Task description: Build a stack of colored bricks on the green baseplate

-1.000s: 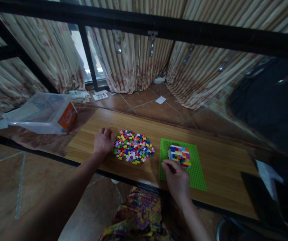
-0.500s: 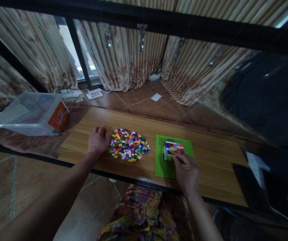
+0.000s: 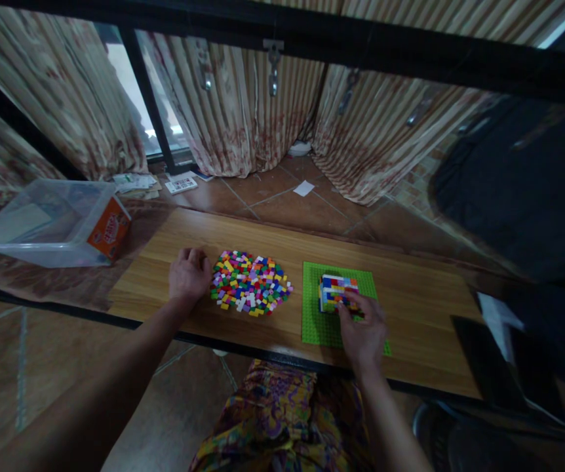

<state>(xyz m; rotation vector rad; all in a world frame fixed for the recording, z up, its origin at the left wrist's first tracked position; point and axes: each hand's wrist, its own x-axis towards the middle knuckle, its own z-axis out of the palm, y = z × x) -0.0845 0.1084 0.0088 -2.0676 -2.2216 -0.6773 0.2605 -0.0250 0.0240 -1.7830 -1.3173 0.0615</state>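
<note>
A multicoloured block of stacked bricks (image 3: 332, 288) stands on the green baseplate (image 3: 316, 328). My right hand (image 3: 365, 328) is at the block's right front side, its fingers bent against the bricks; whether a small brick is between them is hidden. Left of the baseplate lies a flat pile of small loose bricks (image 3: 250, 282) in many colours. My left hand (image 3: 189, 274) rests on the wooden board at the pile's left edge, fingers curled under, and what they hold, if anything, is out of sight.
The wooden board (image 3: 425, 314) carries all of this. A clear plastic bin (image 3: 61, 223) with an orange label is at the left. Dark flat objects (image 3: 489, 360) and a white sheet (image 3: 499, 321) lie at the right end. Curtains (image 3: 263, 118) hang behind.
My right hand's fingers have moved up a little and reach further over the block's right side. The left hand stays beside the pile. The whole view has shifted slightly.
</note>
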